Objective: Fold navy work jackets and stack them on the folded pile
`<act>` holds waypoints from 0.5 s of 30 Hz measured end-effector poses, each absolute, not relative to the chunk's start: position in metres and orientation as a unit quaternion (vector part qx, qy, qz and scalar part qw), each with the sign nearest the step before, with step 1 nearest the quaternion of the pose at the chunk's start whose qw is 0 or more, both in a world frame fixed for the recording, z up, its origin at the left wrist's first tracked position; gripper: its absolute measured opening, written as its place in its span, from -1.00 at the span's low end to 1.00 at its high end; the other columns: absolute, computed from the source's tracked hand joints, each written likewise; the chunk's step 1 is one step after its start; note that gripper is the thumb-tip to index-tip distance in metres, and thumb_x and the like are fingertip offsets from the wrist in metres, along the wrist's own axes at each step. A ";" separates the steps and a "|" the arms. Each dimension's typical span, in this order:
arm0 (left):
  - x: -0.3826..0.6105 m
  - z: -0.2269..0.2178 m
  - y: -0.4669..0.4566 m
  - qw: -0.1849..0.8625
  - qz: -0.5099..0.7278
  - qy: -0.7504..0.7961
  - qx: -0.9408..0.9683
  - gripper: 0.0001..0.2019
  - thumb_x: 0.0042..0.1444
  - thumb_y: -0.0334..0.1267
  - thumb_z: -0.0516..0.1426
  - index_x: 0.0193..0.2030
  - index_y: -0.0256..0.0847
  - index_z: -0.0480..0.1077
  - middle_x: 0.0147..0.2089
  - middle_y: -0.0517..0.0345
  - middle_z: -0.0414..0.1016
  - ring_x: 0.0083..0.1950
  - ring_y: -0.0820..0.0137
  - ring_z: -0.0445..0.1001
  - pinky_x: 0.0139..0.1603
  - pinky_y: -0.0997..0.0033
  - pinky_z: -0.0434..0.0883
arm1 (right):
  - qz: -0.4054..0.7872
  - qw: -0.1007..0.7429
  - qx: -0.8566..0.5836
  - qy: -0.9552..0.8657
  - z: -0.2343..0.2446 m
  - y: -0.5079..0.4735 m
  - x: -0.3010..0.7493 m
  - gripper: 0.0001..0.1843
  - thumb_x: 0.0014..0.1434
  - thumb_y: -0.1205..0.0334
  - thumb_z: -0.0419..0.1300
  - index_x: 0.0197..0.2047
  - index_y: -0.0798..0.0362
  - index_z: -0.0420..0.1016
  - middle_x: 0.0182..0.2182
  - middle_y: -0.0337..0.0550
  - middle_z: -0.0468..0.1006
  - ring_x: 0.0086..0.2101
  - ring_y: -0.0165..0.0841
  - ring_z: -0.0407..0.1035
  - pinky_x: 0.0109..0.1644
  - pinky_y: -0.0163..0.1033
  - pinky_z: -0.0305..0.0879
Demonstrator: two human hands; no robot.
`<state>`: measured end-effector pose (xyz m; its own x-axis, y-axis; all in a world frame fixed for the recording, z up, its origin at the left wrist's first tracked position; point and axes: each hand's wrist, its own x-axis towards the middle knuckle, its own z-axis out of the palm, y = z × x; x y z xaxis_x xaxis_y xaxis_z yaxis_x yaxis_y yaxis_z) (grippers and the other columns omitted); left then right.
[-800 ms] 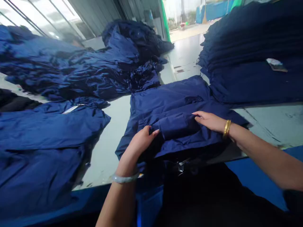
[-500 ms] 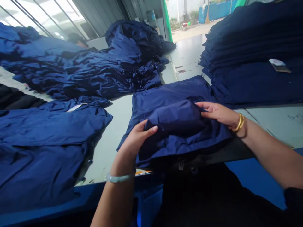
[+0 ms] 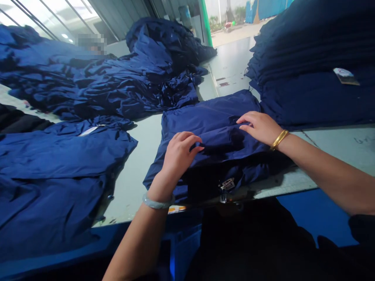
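In front of me a navy garment (image 3: 216,134) lies folded on the table, its kind hidden by the folds. A small label (image 3: 227,184) shows on its dark near part. Over the left side of the fold is my left hand (image 3: 182,151), fingers curved and thumb apart from them, holding nothing. My right hand (image 3: 259,127) hovers at the fold's right side, its thumb and fingers parted with no cloth between them. Whether the fingertips touch the cloth, I cannot tell.
To the right stands a tall stack of folded navy garments (image 3: 310,93) with a paper tag (image 3: 346,76) on it. Another navy garment (image 3: 58,171) is spread at the left. A rumpled navy heap (image 3: 117,82) covers the far side of the pale table (image 3: 140,156).
Both hands have let go of the raised cloth and moved a little away from me. The fold has settled flatter and farther back, and the label near the front edge is now uncovered.
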<state>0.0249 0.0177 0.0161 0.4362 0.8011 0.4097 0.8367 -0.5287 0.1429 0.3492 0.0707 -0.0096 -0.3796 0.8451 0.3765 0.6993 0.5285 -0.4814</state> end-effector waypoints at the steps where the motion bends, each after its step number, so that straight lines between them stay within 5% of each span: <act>1: 0.031 0.021 0.019 0.029 -0.207 -0.444 -0.871 -0.88 0.33 -0.15 0.28 -0.13 -0.10 0.63 -0.04 0.04 0.66 0.04 0.18 0.60 0.22 0.12 0.48 | 0.105 0.291 -0.440 -0.843 -0.001 0.065 0.343 -0.76 0.38 0.20 0.22 -0.02 -0.02 0.71 -0.01 -0.04 0.71 0.01 -0.17 0.57 0.23 -0.02 0.43; 3: 0.040 0.026 0.022 -0.010 -0.168 -0.384 -0.908 -0.87 0.36 -0.18 0.26 -0.16 -0.10 0.65 -0.04 0.06 0.69 0.03 0.23 0.62 0.22 0.15 0.49 | 0.115 0.232 -0.383 -0.887 0.008 0.054 0.331 -0.77 0.40 0.22 0.20 -0.07 -0.02 0.72 -0.08 -0.08 0.73 -0.01 -0.19 0.58 0.20 -0.06 0.44; 6: 0.042 0.016 0.025 -0.063 -0.105 -0.360 -0.925 -0.70 0.31 -0.15 0.31 0.15 -0.10 0.62 0.26 -0.05 0.62 0.31 0.13 0.55 0.43 0.02 0.37 | 0.134 0.147 -0.339 -0.919 -0.005 0.043 0.322 -0.70 0.36 0.09 0.30 0.08 -0.03 0.71 0.09 -0.02 0.70 0.10 -0.13 0.55 0.24 -0.02 0.43; 11: 0.029 -0.027 0.012 -0.103 -0.035 -0.389 -0.915 0.13 0.06 0.33 0.38 0.63 -0.17 0.10 0.65 -0.28 0.02 0.68 -0.10 -0.09 0.65 -0.28 -0.14 | 0.132 0.123 -0.344 -0.922 -0.056 0.023 0.329 0.04 0.17 -0.27 0.42 0.57 -0.04 0.25 0.56 0.13 0.11 0.49 0.05 0.10 0.52 0.19 0.11; 15: 0.025 -0.051 0.002 -0.108 -0.025 -0.402 -0.909 0.23 0.06 0.50 0.25 0.68 -0.17 -0.05 0.68 -0.28 -0.12 0.69 -0.13 -0.22 0.64 -0.32 -0.23 | 0.166 0.084 -0.354 -0.917 -0.075 0.015 0.332 0.15 0.17 -0.30 0.42 0.64 -0.08 0.05 0.60 0.13 -0.04 0.52 0.10 0.01 0.56 0.24 0.02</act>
